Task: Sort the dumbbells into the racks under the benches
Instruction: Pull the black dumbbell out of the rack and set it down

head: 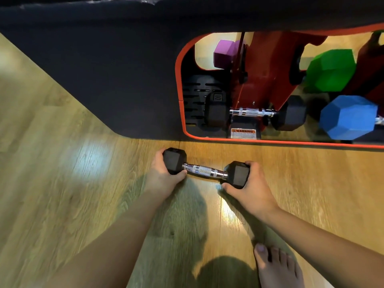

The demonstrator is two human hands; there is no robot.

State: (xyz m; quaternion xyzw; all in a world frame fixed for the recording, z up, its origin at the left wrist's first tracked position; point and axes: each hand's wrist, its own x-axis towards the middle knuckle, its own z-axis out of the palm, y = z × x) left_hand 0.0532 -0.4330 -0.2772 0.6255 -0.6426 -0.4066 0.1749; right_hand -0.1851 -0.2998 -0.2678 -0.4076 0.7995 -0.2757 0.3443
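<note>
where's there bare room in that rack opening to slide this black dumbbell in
Bare room: the slotted black rack floor left of the racked black hex dumbbell, under the purple dumbbell. Crowded on the right: green dumbbell, blue dumbbell and red frame. Wood floor before the opening is open.

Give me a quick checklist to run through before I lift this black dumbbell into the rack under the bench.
1. Left hand grips one head of the black dumbbell: ok.
2. Right hand grips the other head: ok.
3. Rack opening faces the dumbbell, floor between them bare: ok.
4. Free slot in the rack: cannot tell; a second black dumbbell fills the lower near spot, with purple, green and blue ones around.
5. Bare foot away from the dumbbell: ok.
</note>
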